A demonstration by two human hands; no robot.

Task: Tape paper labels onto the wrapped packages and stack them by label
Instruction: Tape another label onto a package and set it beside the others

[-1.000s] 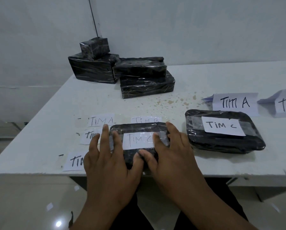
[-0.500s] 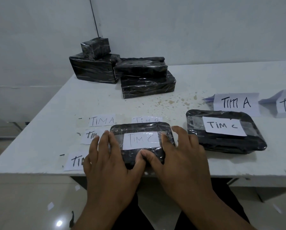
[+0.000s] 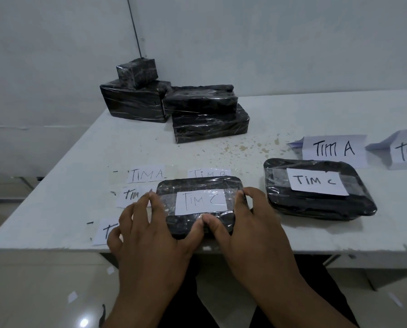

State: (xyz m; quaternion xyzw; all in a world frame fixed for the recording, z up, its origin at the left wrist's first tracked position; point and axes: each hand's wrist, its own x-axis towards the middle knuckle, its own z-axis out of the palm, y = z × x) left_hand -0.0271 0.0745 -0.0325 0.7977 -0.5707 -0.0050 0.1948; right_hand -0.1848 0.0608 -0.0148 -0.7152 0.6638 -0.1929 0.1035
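A white desk (image 3: 79, 185), speckled with brownish spots near its middle, is carrying everything. Unlabelled black wrapped packages (image 3: 209, 124) are sitting in a cluster at its far left. Two packages labelled "TIM C" are lying nearer: one (image 3: 199, 209) at the front edge, one (image 3: 318, 190) to its right. Loose paper labels (image 3: 147, 175) are lying flat at the front left, and folded signs (image 3: 333, 149) are standing at the right.
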